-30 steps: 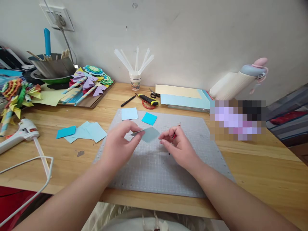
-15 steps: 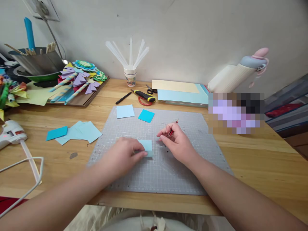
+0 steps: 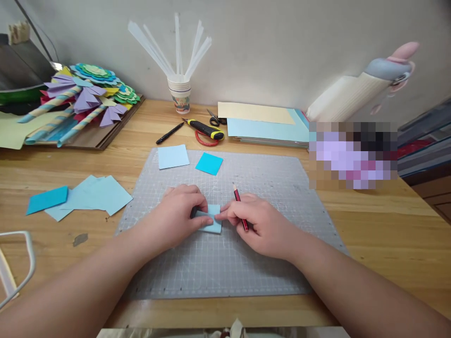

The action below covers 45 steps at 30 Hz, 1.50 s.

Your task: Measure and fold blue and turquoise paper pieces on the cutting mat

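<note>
A small light blue paper piece lies folded on the grey cutting mat. My left hand presses down on its left part with curled fingers. My right hand holds a red pencil tucked between its fingers, while its fingertips pinch the paper's right edge. Both hands meet over the paper near the mat's middle.
A pale blue square and a bright blue square lie at the mat's far edge. More blue sheets sit on the left. Behind are a black pen, a yellow cutter, scissors, a paper cup of sticks, stacked card and paper flowers.
The paper went from held in the air to lying folded on the mat. My right hand, still holding the pencil, moved left onto the paper. The view tilted down and closer.
</note>
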### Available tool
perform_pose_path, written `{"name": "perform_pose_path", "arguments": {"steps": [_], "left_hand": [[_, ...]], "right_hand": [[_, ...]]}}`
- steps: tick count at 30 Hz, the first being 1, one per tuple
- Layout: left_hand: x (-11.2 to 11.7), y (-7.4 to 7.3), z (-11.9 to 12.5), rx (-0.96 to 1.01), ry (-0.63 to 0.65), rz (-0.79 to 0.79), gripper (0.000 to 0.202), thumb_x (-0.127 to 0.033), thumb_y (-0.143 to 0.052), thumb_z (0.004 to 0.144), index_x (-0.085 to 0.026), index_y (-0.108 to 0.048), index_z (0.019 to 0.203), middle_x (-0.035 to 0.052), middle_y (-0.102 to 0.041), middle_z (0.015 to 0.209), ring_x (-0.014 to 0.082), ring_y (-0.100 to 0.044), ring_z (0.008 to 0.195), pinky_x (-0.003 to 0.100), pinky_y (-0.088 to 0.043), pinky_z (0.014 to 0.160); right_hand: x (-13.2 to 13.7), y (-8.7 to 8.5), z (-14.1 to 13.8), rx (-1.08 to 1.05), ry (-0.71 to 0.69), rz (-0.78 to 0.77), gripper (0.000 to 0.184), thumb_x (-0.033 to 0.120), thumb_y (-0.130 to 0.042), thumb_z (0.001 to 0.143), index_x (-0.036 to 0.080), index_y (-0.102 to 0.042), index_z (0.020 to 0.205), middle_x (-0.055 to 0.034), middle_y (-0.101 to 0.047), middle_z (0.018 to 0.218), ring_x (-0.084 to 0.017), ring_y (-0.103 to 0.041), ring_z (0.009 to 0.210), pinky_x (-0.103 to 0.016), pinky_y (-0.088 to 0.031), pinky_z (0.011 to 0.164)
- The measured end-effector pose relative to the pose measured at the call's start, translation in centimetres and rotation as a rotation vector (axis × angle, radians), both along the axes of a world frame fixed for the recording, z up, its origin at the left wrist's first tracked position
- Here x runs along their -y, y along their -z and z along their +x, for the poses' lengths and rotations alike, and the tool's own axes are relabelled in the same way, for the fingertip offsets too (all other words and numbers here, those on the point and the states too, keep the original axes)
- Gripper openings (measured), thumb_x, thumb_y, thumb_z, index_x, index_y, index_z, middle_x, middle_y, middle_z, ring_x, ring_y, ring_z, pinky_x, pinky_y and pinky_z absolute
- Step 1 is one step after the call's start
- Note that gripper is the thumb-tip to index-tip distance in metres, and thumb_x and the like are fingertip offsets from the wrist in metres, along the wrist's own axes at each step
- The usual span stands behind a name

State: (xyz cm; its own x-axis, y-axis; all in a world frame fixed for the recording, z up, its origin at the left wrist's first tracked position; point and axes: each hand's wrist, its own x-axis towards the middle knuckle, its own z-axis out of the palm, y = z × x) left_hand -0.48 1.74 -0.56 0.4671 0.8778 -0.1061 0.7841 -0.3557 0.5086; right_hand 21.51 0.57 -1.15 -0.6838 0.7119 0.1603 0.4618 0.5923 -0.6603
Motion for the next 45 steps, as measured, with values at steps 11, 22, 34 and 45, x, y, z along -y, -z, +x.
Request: {"name": "perform_pose_path", "arguments": {"steps": [11, 22, 34, 45], "left_hand": [[2.3, -0.5, -0.2, 0.014, 0.288, 0.237, 0.013, -0.020, -0.050, 0.092, -0.024, -0.062, 0.092, -0.0012, -0.062, 0.087, 0.0162, -0.055, 0.081, 0.033, -0.042, 0.072], [2.6, -1.0, -0.4, -0.065, 0.466, 0.376, 0.034, -0.009, -0.033, 0.090, -0.020, -0.064, 0.098, 0.0010, -0.066, 0.080, 0.0171, -0.059, 0.067, 0.034, -0.048, 0.062], [2.8, -1.0, -0.1, -0.114, 0.444, 0.400, 0.033, -0.018, -0.034, 0.096, -0.016, -0.067, 0.097, 0.0041, -0.064, 0.085, 0.0193, -0.059, 0.073, 0.037, -0.050, 0.067], [2.7, -0.8, -0.2, -0.141, 0.442, 0.453, 0.029, -0.018, -0.038, 0.094, -0.017, -0.066, 0.097, 0.0053, -0.065, 0.087, 0.0224, -0.060, 0.078, 0.041, -0.052, 0.067]], "right_hand": [[-0.2, -0.1, 0.1, 0.087, -0.081, 0.109, 0.029, 0.001, -0.045, 0.071, 0.024, -0.057, 0.083, -0.0041, -0.067, 0.083, -0.022, -0.061, 0.086, -0.040, -0.042, 0.086], [-0.6, -0.2, 0.0, 0.105, -0.080, 0.115, 0.033, 0.002, -0.044, 0.077, 0.022, -0.062, 0.096, -0.0061, -0.068, 0.087, -0.022, -0.062, 0.093, -0.043, -0.043, 0.091], [-0.7, -0.1, 0.3, 0.099, -0.078, 0.120, 0.025, 0.002, -0.044, 0.078, 0.022, -0.057, 0.086, -0.0043, -0.069, 0.091, -0.019, -0.062, 0.094, -0.043, -0.035, 0.104], [-0.8, 0.0, 0.3, 0.094, -0.073, 0.095, 0.029, 0.002, -0.042, 0.077, 0.021, -0.057, 0.092, -0.0032, -0.067, 0.085, -0.018, -0.062, 0.090, -0.044, -0.036, 0.105]]}}
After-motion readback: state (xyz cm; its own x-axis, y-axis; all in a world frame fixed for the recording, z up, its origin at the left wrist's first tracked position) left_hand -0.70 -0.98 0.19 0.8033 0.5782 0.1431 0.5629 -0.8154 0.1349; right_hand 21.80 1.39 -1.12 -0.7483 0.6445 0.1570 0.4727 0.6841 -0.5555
